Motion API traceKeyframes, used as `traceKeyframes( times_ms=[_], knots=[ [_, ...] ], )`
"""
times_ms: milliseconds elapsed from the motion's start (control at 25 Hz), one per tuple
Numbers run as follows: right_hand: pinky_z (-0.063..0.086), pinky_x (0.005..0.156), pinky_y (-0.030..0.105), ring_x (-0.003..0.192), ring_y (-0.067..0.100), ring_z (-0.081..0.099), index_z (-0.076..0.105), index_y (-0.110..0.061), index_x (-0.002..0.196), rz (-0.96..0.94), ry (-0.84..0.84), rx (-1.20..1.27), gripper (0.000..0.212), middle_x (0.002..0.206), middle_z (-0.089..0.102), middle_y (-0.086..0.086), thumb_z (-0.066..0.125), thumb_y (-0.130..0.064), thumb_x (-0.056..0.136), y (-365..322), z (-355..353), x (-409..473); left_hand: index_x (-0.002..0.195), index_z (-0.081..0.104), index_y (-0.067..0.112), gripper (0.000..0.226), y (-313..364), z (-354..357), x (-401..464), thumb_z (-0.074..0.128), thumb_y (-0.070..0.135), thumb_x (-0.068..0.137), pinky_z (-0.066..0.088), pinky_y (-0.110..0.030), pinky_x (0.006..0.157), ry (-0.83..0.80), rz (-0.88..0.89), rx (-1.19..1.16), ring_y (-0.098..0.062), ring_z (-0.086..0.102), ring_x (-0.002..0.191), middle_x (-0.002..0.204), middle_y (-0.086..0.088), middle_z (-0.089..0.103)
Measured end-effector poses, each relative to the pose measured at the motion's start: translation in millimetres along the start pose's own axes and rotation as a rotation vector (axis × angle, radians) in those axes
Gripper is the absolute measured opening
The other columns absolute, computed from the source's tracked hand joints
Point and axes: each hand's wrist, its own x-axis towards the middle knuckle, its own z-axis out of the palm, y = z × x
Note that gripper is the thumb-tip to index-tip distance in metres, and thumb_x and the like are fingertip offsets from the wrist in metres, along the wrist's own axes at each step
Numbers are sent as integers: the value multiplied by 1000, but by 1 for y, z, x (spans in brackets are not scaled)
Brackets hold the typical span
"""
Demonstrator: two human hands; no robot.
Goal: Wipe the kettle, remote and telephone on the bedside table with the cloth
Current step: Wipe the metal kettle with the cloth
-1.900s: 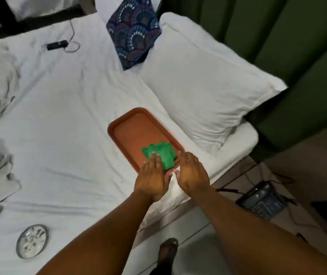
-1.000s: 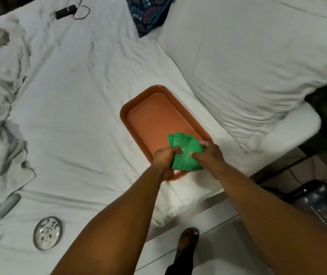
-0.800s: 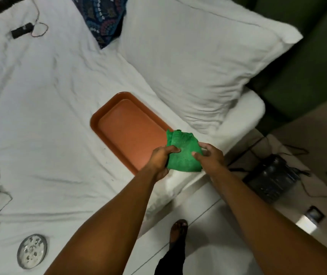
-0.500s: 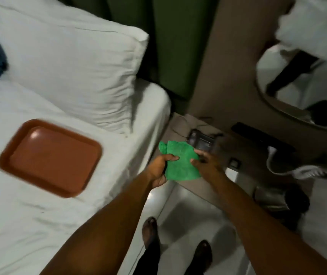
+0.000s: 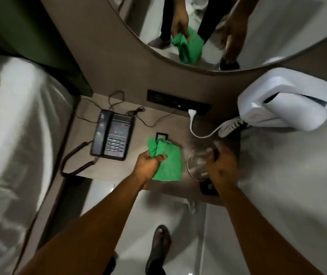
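My left hand [image 5: 148, 165] grips a crumpled green cloth [image 5: 168, 161] above the bedside table [image 5: 79, 151], just left of the kettle. The steel kettle [image 5: 196, 161] stands at the table's right end, seen from above, with a dark handle. My right hand [image 5: 222, 167] lies over the kettle's handle side, fingers curled on it, blurred by motion. A dark corded telephone [image 5: 115, 135] sits on the left part of the table, handset in its cradle. I see no remote.
A small black-framed card [image 5: 162, 135] lies behind the cloth. A socket strip [image 5: 178, 101] with a white plug [image 5: 192, 112] runs along the wall. A white wall-mounted dryer [image 5: 283, 104] hangs at right, a mirror [image 5: 198, 26] above, the bed [image 5: 10, 135] at left.
The view swung from the bed and orange tray to the bedside table. My right hand let go of the cloth and moved onto the kettle; my left hand keeps the cloth.
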Motion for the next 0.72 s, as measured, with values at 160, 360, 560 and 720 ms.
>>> traceKeyframes(
  times_ms=[160,360,560,720],
  knots=[
    [23,119,43,143,33,30,36,-1,143,53,-19,-117,57,152,36,21,30,-40,102,62,9,42,112,71,11,22,-48,39,38,71,10,90,55,-49,97,44,114,137,-34,71,105,113,-16,74],
    [21,120,38,145,27,28,36,-2,144,42,32,36,54,153,35,17,26,-36,103,80,32,58,124,68,8,34,-85,85,82,68,22,93,51,-48,104,-52,194,144,-28,68,113,121,-15,72],
    [24,120,44,144,26,30,37,-1,143,4,51,64,59,152,38,16,21,-36,99,87,39,60,121,64,-8,41,-83,129,123,43,23,105,52,-40,103,-93,-41,-297,-30,67,109,129,-31,62],
    [26,119,47,144,25,31,36,-3,144,-7,49,69,53,152,38,15,24,-32,101,91,41,61,123,61,-10,31,-54,153,117,45,8,103,42,-50,112,-242,86,-250,-37,60,118,129,-32,60]
  ],
)
